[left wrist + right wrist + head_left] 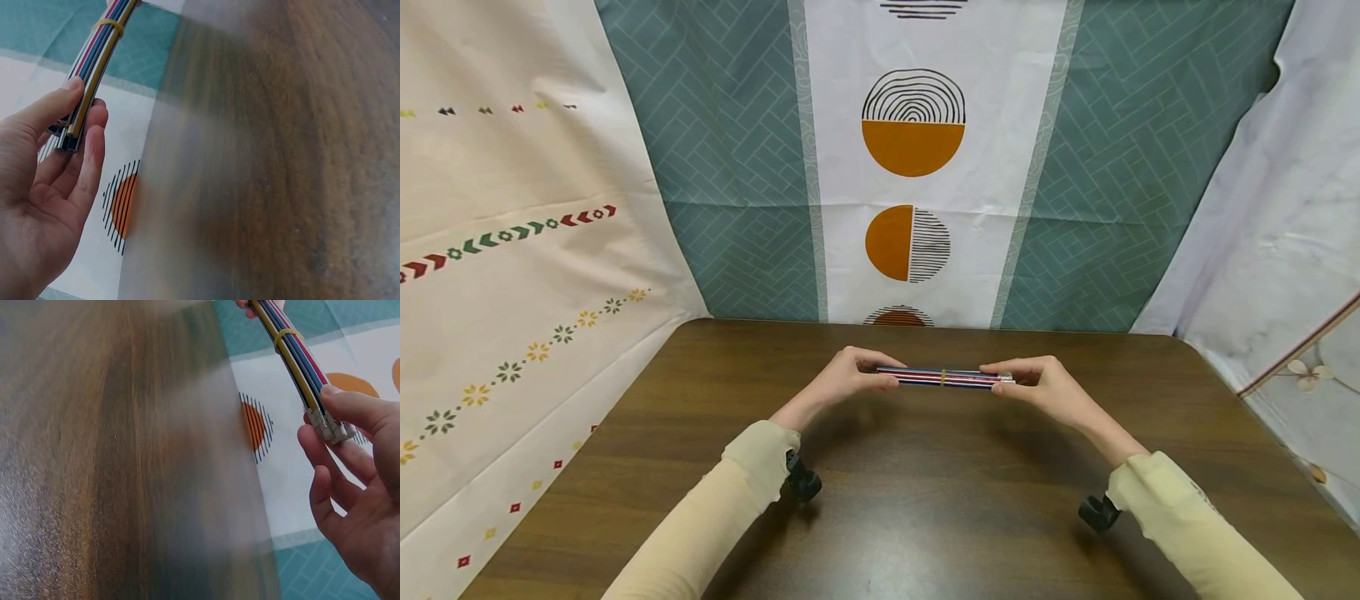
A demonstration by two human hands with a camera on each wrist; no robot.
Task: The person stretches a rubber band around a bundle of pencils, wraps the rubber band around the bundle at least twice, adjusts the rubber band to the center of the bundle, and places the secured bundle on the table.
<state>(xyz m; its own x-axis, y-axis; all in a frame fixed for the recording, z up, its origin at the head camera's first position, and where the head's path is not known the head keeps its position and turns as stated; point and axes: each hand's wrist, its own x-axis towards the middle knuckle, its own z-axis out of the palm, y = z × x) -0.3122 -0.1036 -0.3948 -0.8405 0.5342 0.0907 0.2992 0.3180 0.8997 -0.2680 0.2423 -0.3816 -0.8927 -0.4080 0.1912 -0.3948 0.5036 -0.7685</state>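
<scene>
A bundle of striped pencils point(917, 377) in blue, white, red and gold is held level above the table, with a yellow rubber band point(943, 378) around its middle. My left hand point(848, 375) pinches the left end between thumb and fingers. At the other end, my right hand point(1049, 388) grips the bundle the same way. Dark pencil ends point(67, 141) show beside the left fingers in the left wrist view. Whitish, eraser-like tips point(332, 430) with silvery collars appear by the right thumb in the right wrist view.
Below the hands spreads a brown wood-grain table point(925, 500). A green and white patterned cloth point(737, 167) hangs behind its far edge, with pale cloths at the left point(512, 250) and right point(1285, 250). Each wrist carries a small black camera point(803, 479).
</scene>
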